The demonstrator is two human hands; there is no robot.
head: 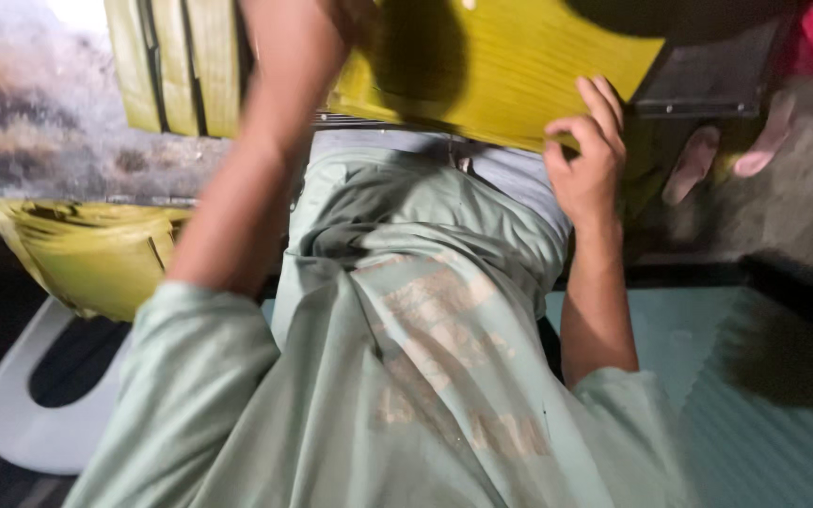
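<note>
The right hand (587, 160) is pinching the near edge of the yellow sheet (510, 71) above the lap; the left hand is hidden, grip untellable. Squaring the sheet seems underway, needing steady edge control.

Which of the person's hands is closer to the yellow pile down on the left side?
Left. The left hand is up on the big yellow sheet, its arm passing beside the yellow pile. The right hand grips the sheet's edge, farther away.

One head-worn view looks steeply down, close over the person's shirt (406, 376), facing yellow sheets (510, 66) at twelve o'clock.
</note>
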